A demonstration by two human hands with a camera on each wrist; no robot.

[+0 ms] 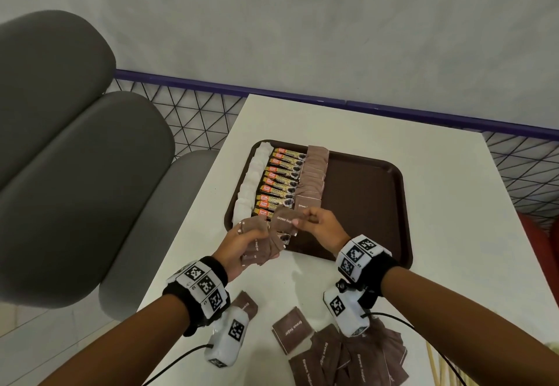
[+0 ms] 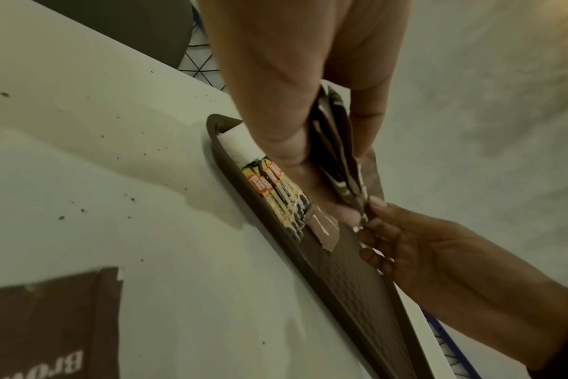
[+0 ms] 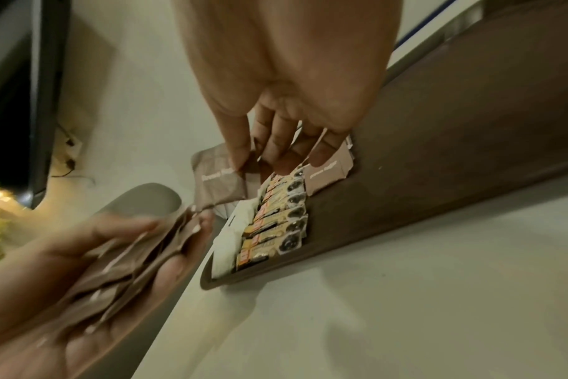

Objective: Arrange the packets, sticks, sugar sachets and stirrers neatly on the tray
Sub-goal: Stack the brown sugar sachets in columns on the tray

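The head view was evenly and softly lit, with straight lines bent at its edges. Both wrist views were rendered dim and yellowish, and motion blur was seen beside the grip.

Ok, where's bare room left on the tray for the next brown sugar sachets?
The tray's right part is bare, from the brown sachet row to the right rim. The left part is crowded: white packets, coffee sticks, then that row. At the near edge both hands hold sachets: left hand a bunch, right hand one.
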